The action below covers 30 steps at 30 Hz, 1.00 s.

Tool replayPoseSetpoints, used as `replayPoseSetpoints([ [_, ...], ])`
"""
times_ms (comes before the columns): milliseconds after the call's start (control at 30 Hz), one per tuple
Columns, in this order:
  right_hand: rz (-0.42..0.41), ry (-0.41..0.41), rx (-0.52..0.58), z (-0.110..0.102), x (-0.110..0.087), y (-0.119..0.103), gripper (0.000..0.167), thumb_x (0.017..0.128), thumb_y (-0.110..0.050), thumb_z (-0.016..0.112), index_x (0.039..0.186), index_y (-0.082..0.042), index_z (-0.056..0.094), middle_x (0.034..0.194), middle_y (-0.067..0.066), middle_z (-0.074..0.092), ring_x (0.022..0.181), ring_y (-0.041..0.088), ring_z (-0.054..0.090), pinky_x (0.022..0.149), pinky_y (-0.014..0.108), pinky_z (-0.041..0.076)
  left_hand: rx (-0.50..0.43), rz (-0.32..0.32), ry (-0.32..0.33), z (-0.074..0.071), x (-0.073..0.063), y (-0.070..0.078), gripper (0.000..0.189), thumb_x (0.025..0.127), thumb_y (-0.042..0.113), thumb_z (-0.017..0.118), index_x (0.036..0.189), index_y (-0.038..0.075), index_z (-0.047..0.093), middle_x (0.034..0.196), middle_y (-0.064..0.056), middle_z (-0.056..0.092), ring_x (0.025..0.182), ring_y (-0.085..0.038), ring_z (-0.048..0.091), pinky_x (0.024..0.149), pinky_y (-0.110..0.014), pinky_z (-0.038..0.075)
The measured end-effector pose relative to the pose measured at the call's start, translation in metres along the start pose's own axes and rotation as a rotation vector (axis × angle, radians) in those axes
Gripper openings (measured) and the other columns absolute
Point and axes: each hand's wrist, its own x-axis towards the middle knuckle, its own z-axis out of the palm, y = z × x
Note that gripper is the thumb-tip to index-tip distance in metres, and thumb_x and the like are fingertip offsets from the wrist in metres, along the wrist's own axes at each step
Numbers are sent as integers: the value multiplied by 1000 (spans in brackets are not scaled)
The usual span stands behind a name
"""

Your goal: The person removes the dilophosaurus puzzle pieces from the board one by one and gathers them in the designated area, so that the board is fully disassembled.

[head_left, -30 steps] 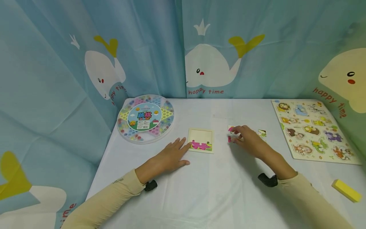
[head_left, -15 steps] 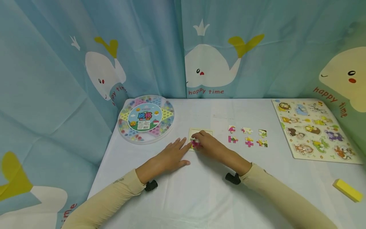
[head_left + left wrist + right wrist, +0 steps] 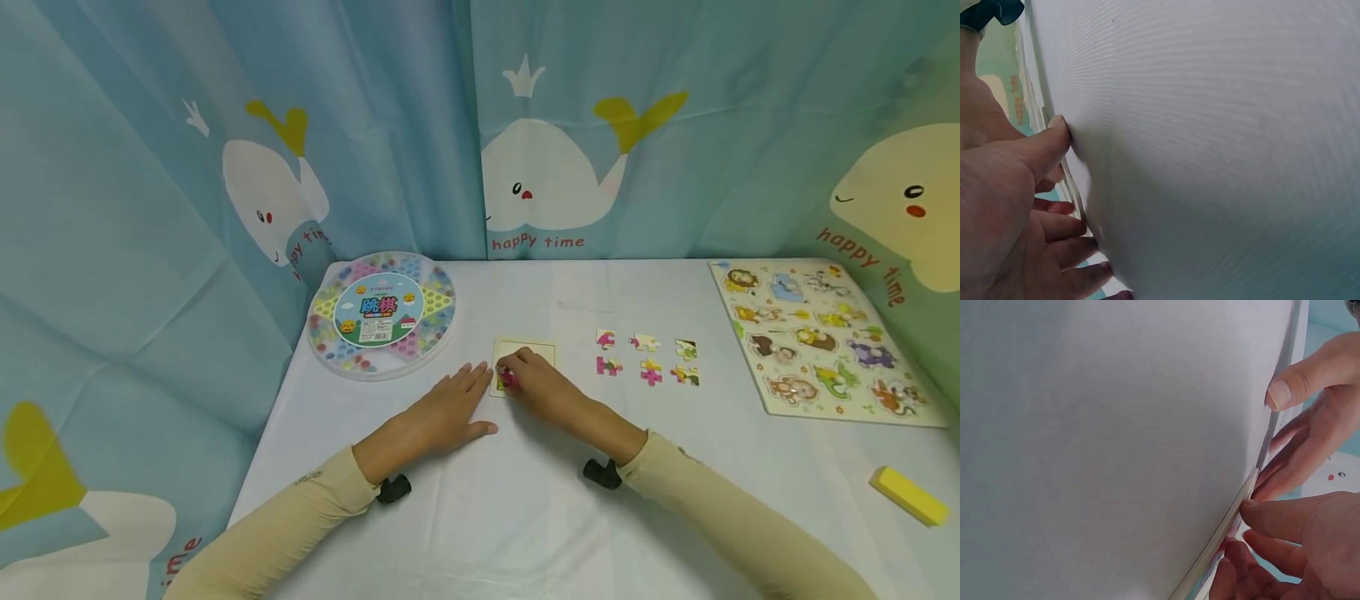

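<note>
A small square jigsaw tray [image 3: 547, 350] lies at the middle of the table, with pink puzzle pieces along its lower part. Over its left side, my right hand [image 3: 549, 388] bends its fingers down and pinches a puzzle piece [image 3: 508, 379], mostly hidden beneath them. In the right wrist view, that thumb [image 3: 1266, 512] is right at the tray's edge. My left hand [image 3: 450, 410] lies flat with spread fingers, its fingertips at the tray's left edge. The left wrist view shows its thumb [image 3: 1047, 140] resting on the white cloth.
Several loose puzzle pieces [image 3: 651, 372] lie in two rows right of the tray. A round Chinese checkers box [image 3: 431, 343] stands back left. At the right are an animal peg board [image 3: 813, 358] and a yellow block [image 3: 909, 497]. Whale-print curtains [image 3: 405, 150] border the table.
My right hand has come left from the loose pieces to the tray, then shifted slightly further left over it. My left hand has stayed at the tray's edge.
</note>
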Motion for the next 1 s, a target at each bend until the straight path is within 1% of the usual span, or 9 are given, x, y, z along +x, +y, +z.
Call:
replayPoseSetpoints([
  [167, -6, 4, -6, 0, -1, -1, 34, 96, 3, 73, 129, 5, 63, 120, 20, 64, 113, 34, 66, 104, 46, 55, 1, 6, 0, 0, 0, -1, 87, 105, 53, 60, 167, 2, 25, 175, -13, 22, 162, -36, 20, 127, -54, 28],
  [333, -8, -6, 20, -1, 0, 0, 33, 97, 3, 73, 128, 3, 63, 119, 20, 64, 110, 32, 65, 102, 46, 56, -8, 6, -2, 0, 0, -1, 87, 105, 52, 60, 167, 2, 25, 175, -13, 22, 162, -36, 20, 127, -55, 27],
  [533, -26, -4, 65, -2, 0, 2, 33, 96, 4, 72, 128, 5, 61, 119, 23, 63, 107, 32, 64, 98, 46, 57, -1, 8, 9, 0, 0, -2, 86, 105, 52, 60, 167, 4, 26, 175, -13, 22, 162, -36, 21, 127, -55, 28],
  [633, -19, -9, 73, -3, 0, 2, 34, 97, 4, 72, 129, 5, 61, 119, 22, 61, 108, 32, 65, 98, 46, 58, 3, 11, 11, 1, 0, -2, 86, 105, 53, 60, 167, 4, 26, 175, -13, 22, 161, -37, 22, 127, -54, 29],
  [767, 19, -35, 109, -4, 0, 3, 35, 97, 2, 72, 131, 3, 62, 122, 21, 58, 110, 31, 65, 100, 46, 57, 5, 12, 8, 0, -1, -1, 86, 105, 53, 59, 168, 5, 25, 175, -13, 21, 161, -37, 21, 127, -54, 29],
  [833, 35, -45, 128, -5, 1, 4, 33, 98, 1, 72, 129, 3, 63, 122, 21, 58, 108, 29, 65, 100, 45, 58, 5, 11, 8, 0, -1, -1, 86, 105, 53, 59, 168, 5, 24, 176, -13, 21, 161, -37, 21, 127, -54, 28],
  [900, 45, -46, 144, -6, 2, 5, 30, 98, 0, 73, 127, 2, 65, 120, 19, 58, 103, 26, 65, 96, 42, 59, 10, 11, 10, 1, -1, -1, 86, 105, 53, 59, 168, 6, 25, 176, -12, 22, 161, -36, 21, 127, -54, 29],
  [1000, 51, -46, 163, -6, 3, 6, 25, 97, -1, 73, 122, 0, 68, 115, 16, 59, 96, 21, 60, 87, 37, 58, 24, 11, 13, 1, -1, -1, 86, 105, 54, 58, 168, 6, 24, 175, -13, 22, 161, -36, 22, 127, -53, 30],
])
